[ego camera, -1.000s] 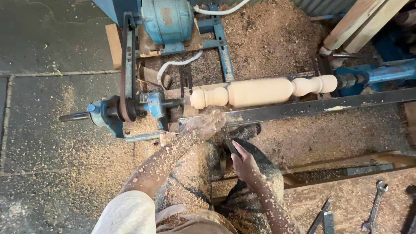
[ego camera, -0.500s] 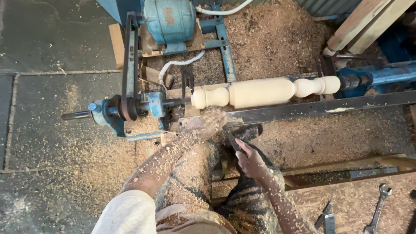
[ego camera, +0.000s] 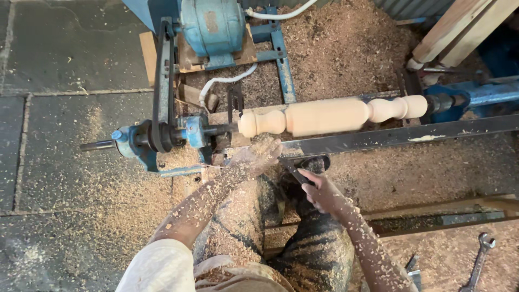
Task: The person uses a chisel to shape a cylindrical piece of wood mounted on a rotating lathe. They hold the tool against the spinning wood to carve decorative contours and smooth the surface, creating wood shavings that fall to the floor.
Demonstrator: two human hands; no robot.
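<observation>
Below, a blue wood lathe (ego camera: 162,135) bedded in sawdust, motor (ego camera: 212,26) behind. Mounted between its centres, a pale turned spindle (ego camera: 330,115), lying level above the dark tool rest (ego camera: 400,138). Left hand (ego camera: 258,156), shavings-coated, fingers loosely apart near the rest's end. Right hand (ego camera: 319,189) clamped on a dark chisel (ego camera: 294,172). Bottom right, a spanner (ego camera: 478,259).

The sawdust-coated left hand (ego camera: 259,154) hides its own fingertips and the near end of the dark steel tool rest bar (ego camera: 389,138). The right hand (ego camera: 319,189) covers most of a dark tool handle (ego camera: 294,172). The picture's top edge crops the blue electric motor (ego camera: 212,24).
</observation>
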